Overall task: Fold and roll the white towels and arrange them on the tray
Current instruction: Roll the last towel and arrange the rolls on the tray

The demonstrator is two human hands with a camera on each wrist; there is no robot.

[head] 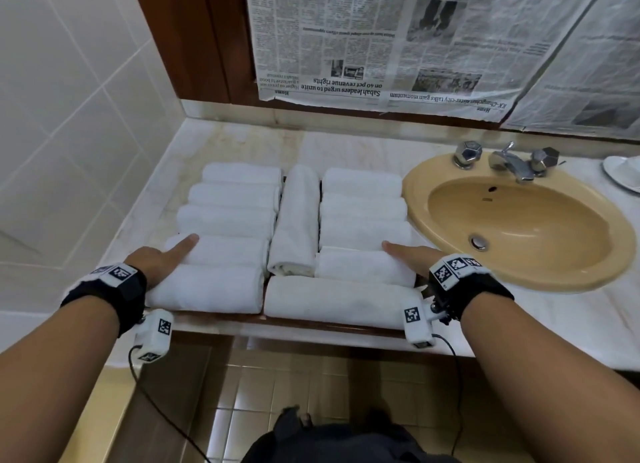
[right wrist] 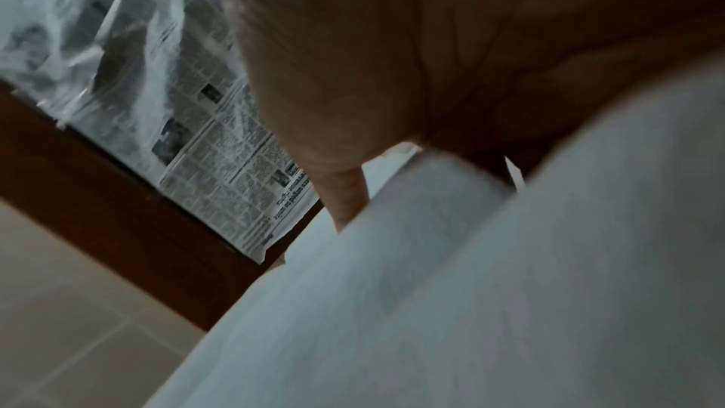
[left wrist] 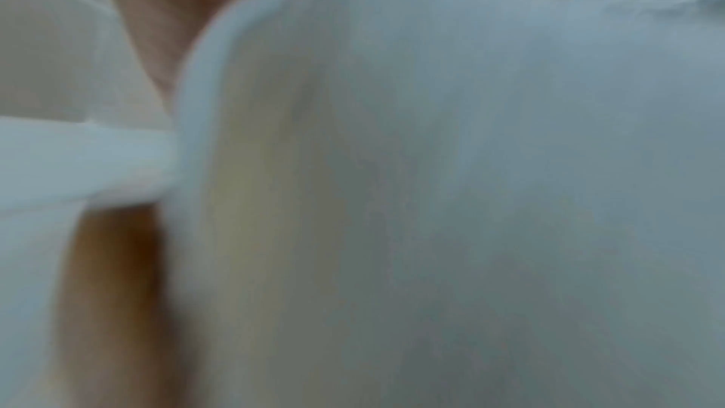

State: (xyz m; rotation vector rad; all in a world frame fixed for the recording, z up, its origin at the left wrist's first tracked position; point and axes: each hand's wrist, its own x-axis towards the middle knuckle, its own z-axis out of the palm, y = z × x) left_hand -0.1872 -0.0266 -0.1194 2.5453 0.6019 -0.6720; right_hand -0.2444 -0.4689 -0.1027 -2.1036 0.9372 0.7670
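Several rolled white towels (head: 225,220) lie in two columns on a tray, with one roll (head: 294,220) lengthwise between them and a long roll (head: 339,301) across the front. Only the tray's brown front edge (head: 311,321) shows. My left hand (head: 162,256) is at the left side, one straight digit lying on a towel roll (head: 221,249). My right hand (head: 408,255) mirrors it on the right, one digit on a roll (head: 363,265). The other fingers of both hands drop out of sight beside the towels. Both wrist views are filled with blurred towel (left wrist: 431,197) (right wrist: 470,290); the right one also shows my palm (right wrist: 392,58).
A tan sink (head: 519,220) with chrome taps (head: 509,163) sits just right of the tray. The marble counter (head: 242,144) runs back to a wall covered with newspaper (head: 381,47). White wall tiles (head: 69,116) close the left side. The floor lies below the counter's front edge.
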